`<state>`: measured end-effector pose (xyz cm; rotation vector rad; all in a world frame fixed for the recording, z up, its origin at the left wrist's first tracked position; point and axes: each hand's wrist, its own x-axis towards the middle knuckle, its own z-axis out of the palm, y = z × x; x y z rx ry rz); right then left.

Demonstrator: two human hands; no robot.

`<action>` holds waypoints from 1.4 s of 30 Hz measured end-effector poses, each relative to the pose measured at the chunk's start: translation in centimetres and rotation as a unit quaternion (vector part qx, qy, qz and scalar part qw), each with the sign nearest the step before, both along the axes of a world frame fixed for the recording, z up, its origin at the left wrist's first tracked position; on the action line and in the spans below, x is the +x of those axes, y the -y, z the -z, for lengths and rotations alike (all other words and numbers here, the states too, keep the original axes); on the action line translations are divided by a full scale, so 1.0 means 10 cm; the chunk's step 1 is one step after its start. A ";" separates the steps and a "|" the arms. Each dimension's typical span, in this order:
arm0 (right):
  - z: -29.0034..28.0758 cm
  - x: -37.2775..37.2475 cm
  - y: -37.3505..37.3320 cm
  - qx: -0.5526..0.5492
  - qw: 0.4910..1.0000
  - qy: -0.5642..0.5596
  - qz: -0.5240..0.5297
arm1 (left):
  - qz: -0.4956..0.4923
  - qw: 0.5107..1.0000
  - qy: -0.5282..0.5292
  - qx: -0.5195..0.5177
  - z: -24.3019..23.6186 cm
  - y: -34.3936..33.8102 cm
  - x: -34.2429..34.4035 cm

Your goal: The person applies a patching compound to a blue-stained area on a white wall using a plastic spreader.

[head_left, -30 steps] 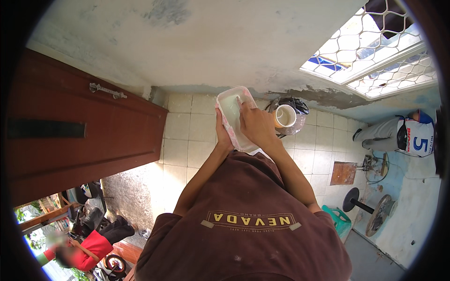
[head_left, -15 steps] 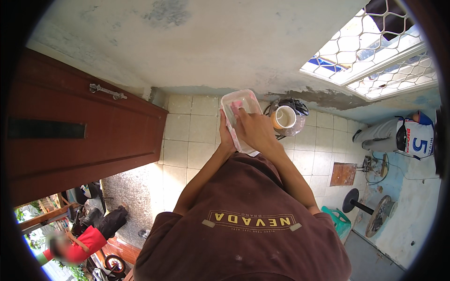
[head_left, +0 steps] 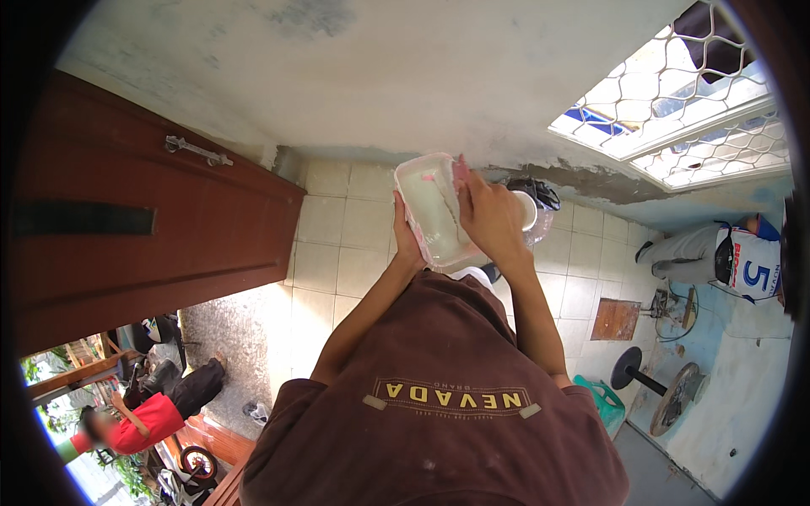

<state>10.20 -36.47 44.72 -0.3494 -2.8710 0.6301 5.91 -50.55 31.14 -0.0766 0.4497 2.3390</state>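
Observation:
My left hand (head_left: pixel 408 240) is closed round the left side of a shallow, pale rectangular plastic tub (head_left: pixel 432 211), which has pink smears on its rim. Light material coats the inside of the tub, with a pink patch near the far end. My right hand (head_left: pixel 494 215) is closed on a small pink flat piece (head_left: pixel 461 171) at the tub's far right rim; I cannot make out what kind of tool it is. Partly hidden behind my right hand stands a round white-rimmed container (head_left: pixel 529 211).
A patchy plastered wall (head_left: pixel 380 84) rises ahead, with a grilled window (head_left: pixel 666 110) at right. A brown door (head_left: pixel 152 211) stands left. Dark plastic (head_left: pixel 536 192) lies by the container. A person in white (head_left: pixel 742 257) is at far right, another in red (head_left: pixel 150 426) lower left.
My right hand has moved from inside the tub to its right rim, bringing the pink piece up to the edge. More of the tub's inside shows, and the round container is now partly covered.

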 end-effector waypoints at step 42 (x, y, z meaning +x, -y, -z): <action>-0.01 0.05 0.19 0.013 0.998 0.003 -0.054 | -0.002 1.000 0.009 0.007 -0.20 0.00 0.05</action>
